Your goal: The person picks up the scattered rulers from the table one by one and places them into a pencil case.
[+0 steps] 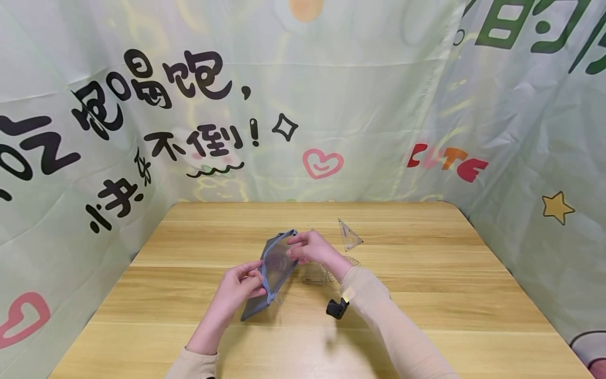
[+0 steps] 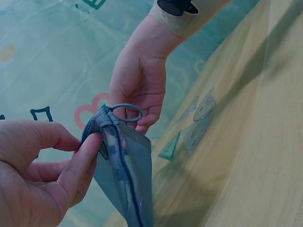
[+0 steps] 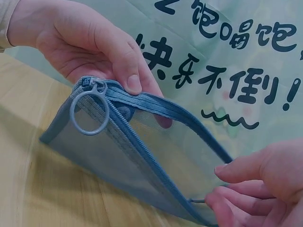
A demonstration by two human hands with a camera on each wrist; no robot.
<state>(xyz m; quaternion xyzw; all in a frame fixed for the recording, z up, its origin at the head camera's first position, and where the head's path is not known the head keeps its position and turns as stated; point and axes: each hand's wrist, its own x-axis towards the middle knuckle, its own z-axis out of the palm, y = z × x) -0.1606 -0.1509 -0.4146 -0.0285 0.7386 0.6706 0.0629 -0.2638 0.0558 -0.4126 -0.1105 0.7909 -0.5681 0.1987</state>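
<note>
A blue-grey mesh zipper pouch [image 1: 279,266] is held up above the table, its zipper open. At the near end of the zipper hangs a ring pull [image 3: 90,113]. My left hand [image 1: 239,287] pinches one zippered edge close to that ring, thumb on the outside. At the pouch's far end, the fingertips of my right hand [image 1: 310,248] pinch the edge, plain to see in the right wrist view. Through the mesh I make out no contents clearly. On the table beyond the pouch lie a clear set square [image 1: 350,238] and a protractor [image 2: 205,105].
Another clear drawing tool [image 1: 313,275] lies partly behind the right forearm and pouch. A green-looking triangle [image 2: 169,147] shows in the left wrist view. The wooden table [image 1: 426,295] is enclosed by printed cloth [image 1: 369,105]. A black camera [image 1: 337,308] sits on the right wrist.
</note>
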